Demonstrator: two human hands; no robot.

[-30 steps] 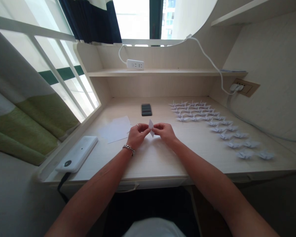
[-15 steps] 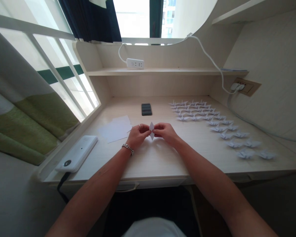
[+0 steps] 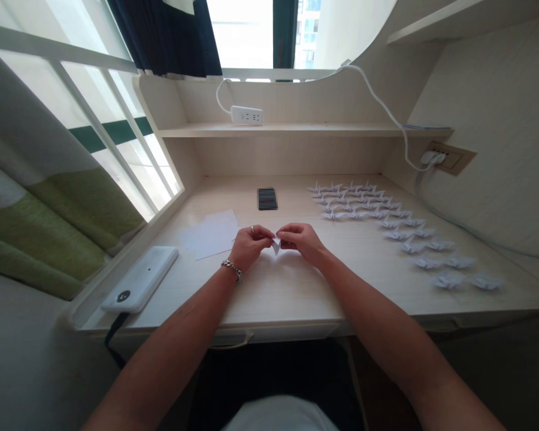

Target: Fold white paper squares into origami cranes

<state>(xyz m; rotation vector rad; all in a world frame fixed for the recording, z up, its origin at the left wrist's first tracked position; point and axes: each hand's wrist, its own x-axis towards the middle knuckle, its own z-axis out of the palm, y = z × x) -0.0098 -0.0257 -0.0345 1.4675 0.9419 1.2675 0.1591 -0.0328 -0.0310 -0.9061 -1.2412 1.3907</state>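
Observation:
A small piece of folded white paper (image 3: 276, 246) is pinched between both hands above the middle of the desk, its lower tip pointing toward me. My left hand (image 3: 251, 240), with a ring and a chain bracelet, closes on its left side. On the right side, my right hand (image 3: 302, 239) grips it with thumb and fingers. Part of the paper is hidden behind the fingers. Just left of my left hand lie loose white paper sheets (image 3: 211, 234). Rows of folded paper cranes (image 3: 388, 222) stand on the right part of the desk.
A dark flat rectangular object (image 3: 267, 199) lies beyond my hands. At the left edge, a white power bank (image 3: 142, 278) has a dark cable attached. On the shelf (image 3: 296, 130) sits a power strip (image 3: 247, 115). A white cord runs to the wall socket (image 3: 451, 158) on the right.
The folded paper's upper point, which stood up between my hands, no longer shows; only the lower tip remains visible. My fingers have shifted slightly upward around it. Everything else stays in place.

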